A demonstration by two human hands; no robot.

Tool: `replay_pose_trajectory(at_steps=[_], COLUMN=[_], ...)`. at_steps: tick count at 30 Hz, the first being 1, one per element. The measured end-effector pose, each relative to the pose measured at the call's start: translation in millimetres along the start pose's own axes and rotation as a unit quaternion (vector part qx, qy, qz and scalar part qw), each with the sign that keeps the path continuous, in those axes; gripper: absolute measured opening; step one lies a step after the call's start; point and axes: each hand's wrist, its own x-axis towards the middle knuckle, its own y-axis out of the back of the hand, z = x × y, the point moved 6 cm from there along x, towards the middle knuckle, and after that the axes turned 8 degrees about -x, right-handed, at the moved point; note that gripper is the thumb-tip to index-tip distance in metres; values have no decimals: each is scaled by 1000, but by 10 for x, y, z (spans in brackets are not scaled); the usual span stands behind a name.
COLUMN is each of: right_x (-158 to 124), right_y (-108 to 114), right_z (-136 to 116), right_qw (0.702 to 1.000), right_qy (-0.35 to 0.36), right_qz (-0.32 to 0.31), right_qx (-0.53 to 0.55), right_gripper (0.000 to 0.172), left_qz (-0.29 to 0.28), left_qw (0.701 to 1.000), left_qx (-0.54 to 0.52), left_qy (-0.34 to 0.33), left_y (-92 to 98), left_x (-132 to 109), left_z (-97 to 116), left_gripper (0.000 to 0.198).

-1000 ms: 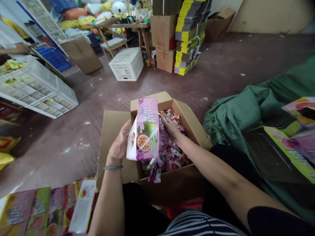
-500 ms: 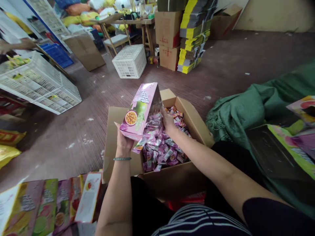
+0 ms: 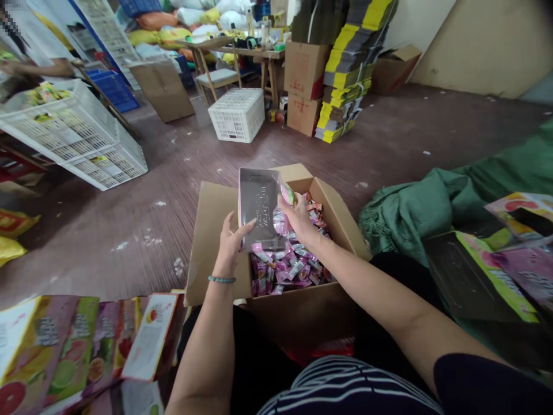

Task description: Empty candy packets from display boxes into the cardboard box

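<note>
An open cardboard box (image 3: pixel 211 230) sits on the floor in front of me, filled with small pink and purple wrapped candies (image 3: pixel 289 266). Over it, both my hands hold a pink fruit-printed carton (image 3: pixel 259 210), turned so its clear, dark-looking side faces me. My left hand (image 3: pixel 231 242) grips the carton's lower left edge. My right hand (image 3: pixel 296 216) holds its right side, just above the candies.
Several colourful flat cartons (image 3: pixel 64 357) lie at the lower left, more at the right (image 3: pixel 514 271) beside a green cloth (image 3: pixel 436 196). White crates (image 3: pixel 73 138) (image 3: pixel 237 114), stacked cardboard boxes (image 3: pixel 305 80) and yellow-grey bundles (image 3: pixel 345 75) stand further back. Another person's arm (image 3: pixel 38 69) shows at far left.
The carton has turned from its printed pink face, tilted on its side, to its clear side facing me. My head has risen slightly; both hands stay on the carton.
</note>
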Motion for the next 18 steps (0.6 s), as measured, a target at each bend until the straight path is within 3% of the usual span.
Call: replay_pose_trajectory(at_steps=[3,5,8,11,14,18], right_x=[-435,-680,-813,-761,-745,-777], right_y=[-71,-232,-457,-532,-482,-213], right_z=[-115,-104,10,54,111,516], right_qw=[986,965,943,915,850,754], right_qy=[133,202,223,253,315,270], right_qz=[35,-2,-55,-86,-166,-245], right_qx=[-99,-165,-242,-302,-388,-546], right_gripper=[79,67,38,25,28,38], left_qz=[80,102,83,85,135,254], left_qw=[992,986,987,984,973,917], left_qx=[-64,-85,-110,-136,-134,-164], left_qy=[-71,-96,-84,-81,-128,-259], left_y=[117,166,135,129,290,717], left_x=[21,40,63,82,132,129], left_z=[36,36,-15,-17,142,489], left_gripper=[83,66,50,53,64,52])
